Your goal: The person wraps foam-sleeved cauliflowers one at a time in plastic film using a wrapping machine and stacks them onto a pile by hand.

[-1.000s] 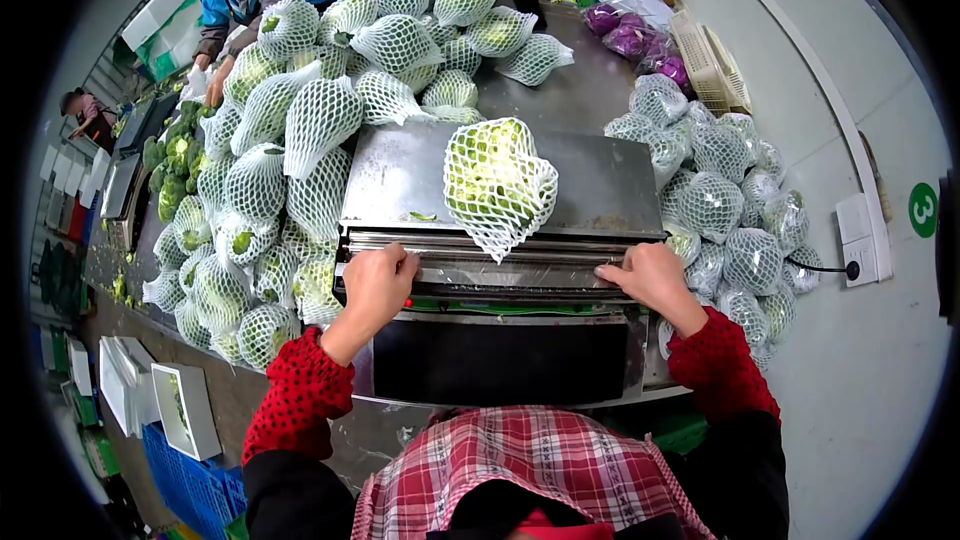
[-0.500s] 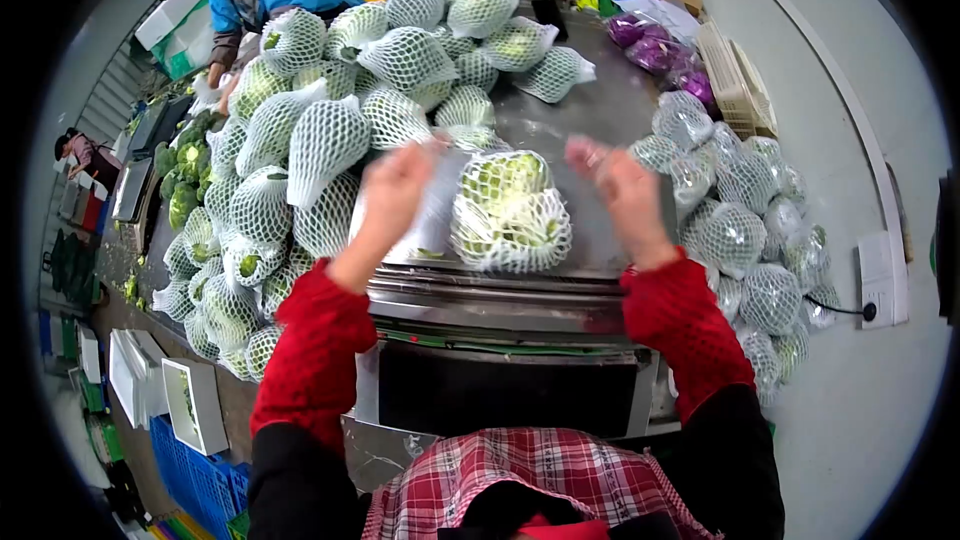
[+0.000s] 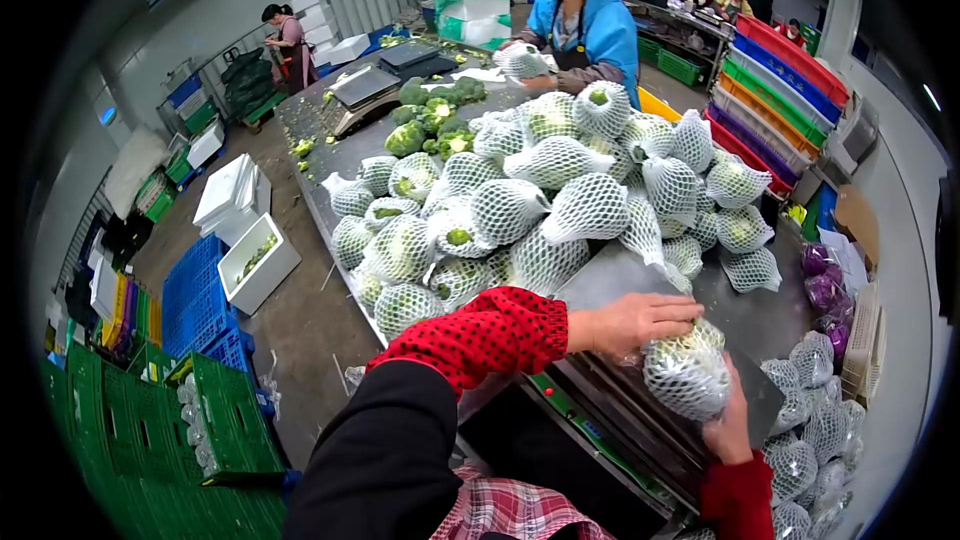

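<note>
Both my hands are on a vegetable in white foam netting [image 3: 688, 380] above the metal wrapping machine [image 3: 640, 430]. My left hand [image 3: 640, 325] lies over its upper left side, fingers together, with some clear film under the palm. My right hand [image 3: 730, 415] cups its right side from below. Beyond the machine, a big pile of net-wrapped vegetables [image 3: 590, 207] covers the metal table. At the lower right is a heap of netted vegetables in clear film [image 3: 825, 427].
Broccoli [image 3: 437, 120] and a scale [image 3: 363, 87] stand at the table's far left. A co-worker in blue [image 3: 610, 40] handles a netted piece across the table. Stacked crates [image 3: 770, 90], purple bags [image 3: 822, 290], green crates [image 3: 130, 430] and a white foam box [image 3: 260, 262] surround it.
The view has swung left. My hands moved from the machine's front edge, over its top, and onto the netted vegetable, which is now between them.
</note>
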`<state>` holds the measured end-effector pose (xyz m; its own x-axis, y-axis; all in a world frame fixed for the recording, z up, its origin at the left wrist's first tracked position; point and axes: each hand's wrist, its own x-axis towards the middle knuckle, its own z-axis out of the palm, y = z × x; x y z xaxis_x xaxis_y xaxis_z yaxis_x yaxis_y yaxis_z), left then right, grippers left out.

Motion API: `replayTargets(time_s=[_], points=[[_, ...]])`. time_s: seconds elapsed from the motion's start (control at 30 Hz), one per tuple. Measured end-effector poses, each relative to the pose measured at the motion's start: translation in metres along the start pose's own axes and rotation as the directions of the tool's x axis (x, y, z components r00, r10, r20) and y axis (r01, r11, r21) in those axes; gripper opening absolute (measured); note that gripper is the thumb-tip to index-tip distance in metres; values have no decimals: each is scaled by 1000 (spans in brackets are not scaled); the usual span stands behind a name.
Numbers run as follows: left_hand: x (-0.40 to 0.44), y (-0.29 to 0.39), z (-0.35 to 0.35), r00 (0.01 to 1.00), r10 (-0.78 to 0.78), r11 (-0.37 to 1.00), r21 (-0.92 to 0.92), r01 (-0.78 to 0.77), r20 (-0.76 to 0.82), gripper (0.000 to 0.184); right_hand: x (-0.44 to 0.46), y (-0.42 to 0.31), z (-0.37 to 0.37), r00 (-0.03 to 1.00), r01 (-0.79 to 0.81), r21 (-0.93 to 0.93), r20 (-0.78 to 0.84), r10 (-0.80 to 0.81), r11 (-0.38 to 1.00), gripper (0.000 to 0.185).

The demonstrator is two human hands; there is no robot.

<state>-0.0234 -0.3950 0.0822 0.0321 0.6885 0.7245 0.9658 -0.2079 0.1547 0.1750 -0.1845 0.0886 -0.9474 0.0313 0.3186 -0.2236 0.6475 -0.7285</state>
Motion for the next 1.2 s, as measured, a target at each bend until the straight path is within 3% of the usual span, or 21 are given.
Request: replayTargets(time_s=[0.17, 0.23, 0.3, 0.33, 0.37, 0.43, 0.47, 0.5, 0.57, 0.63, 0.7, 0.77, 0.83, 0.87, 0.9, 0.93, 0.97, 1.0, 1.03, 1.1, 1.2], points=[[-19, 95, -54, 898, -244, 864, -339, 373, 365, 78, -54, -107, -19, 966, 4, -41, 259, 7, 999, 40], [-50, 135, -65, 717, -350, 626, -418, 658, 603, 63, -101, -115, -5, 892, -277, 96, 397, 218, 956, 19], [-83, 157, -66, 388, -260, 215, -339, 916, 884, 60, -119, -131, 10, 634, -723, 194, 568, 525, 663, 27], [-110, 172, -58, 345, -292, -198, -409, 891, 892, 58, -133, -127, 26, 501, -846, 499, 623, 600, 187, 36], [-137, 185, -50, 273, -327, -562, -419, 714, 905, 57, -151, -123, 31, 558, -678, 731, 581, 592, -78, 45], [-160, 194, -55, 298, -400, -758, -495, 423, 867, 63, -168, -137, 44, 655, -511, 858, 347, 671, 55, 50], [-163, 204, -63, 399, -458, -761, -582, 287, 795, 69, -171, -143, 48, 654, -513, 850, 298, 695, 118, 42], [-163, 211, -66, 395, -441, -770, -566, 296, 806, 69, -180, -148, 67, 772, -463, 715, 35, 635, 524, 32], [-155, 229, -65, 333, -704, -612, -774, 165, 627, 63, -185, -139, 84, 736, -476, 621, -106, 668, 623, 24], [-138, 247, -63, 91, -852, -331, -665, 670, 516, 44, -176, -139, 94, 638, -477, 649, -207, 741, 592, 26], [-155, 255, -67, -95, -901, -382, -669, 637, 424, 38, -177, -137, 83, 612, -523, 557, -283, 739, 646, 28], [-141, 267, -108, -370, -811, -573, -745, 341, 454, 40, -205, -143, 58, 469, -522, 781, -73, 880, 342, 31], [-187, 285, -117, -282, -854, -519, -721, 458, 436, 42, -244, -160, 64, 253, -754, 644, 104, 962, 129, 36], [-187, 281, -112, -441, -694, -719, -590, 368, 569, 41, -262, -154, 78, 203, -795, 602, 147, 968, 75, 33], [-213, 273, -91, -546, -597, -796, -350, 493, 588, 37, -281, -139, 101, 168, -829, 559, 191, 967, 34, 31], [-265, 269, -51, -498, -620, -691, -122, 712, 606, 27, -309, -109, 142, 311, -901, 383, 245, 918, 203, 26], [-276, 268, -19, -275, -655, -453, -74, 888, 704, 30, -326, -86, 181, 436, -899, 200, 312, 844, 390, 22], [-268, 269, -3, -47, -635, -246, -144, 958, 771, 33, -303, -94, 217, 600, -752, 361, 28, 800, 551, 18], [-257, 268, 9, 89, -564, -160, -215, 964, 821, 36, -297, -84, 241, 585, -809, 64, 189, 789, 585, 18], [-226, 259, 16, 232, -423, -128, -311, 942, 876, 43, -274, -89, 266, 623, -772, -13, 183, 761, 635, 20], [-179, 243, -6, 375, -281, -208, -438, 875, 883, 54, -238, -115, 257, 769, -639, 186, 131, 626, 746, 23]])
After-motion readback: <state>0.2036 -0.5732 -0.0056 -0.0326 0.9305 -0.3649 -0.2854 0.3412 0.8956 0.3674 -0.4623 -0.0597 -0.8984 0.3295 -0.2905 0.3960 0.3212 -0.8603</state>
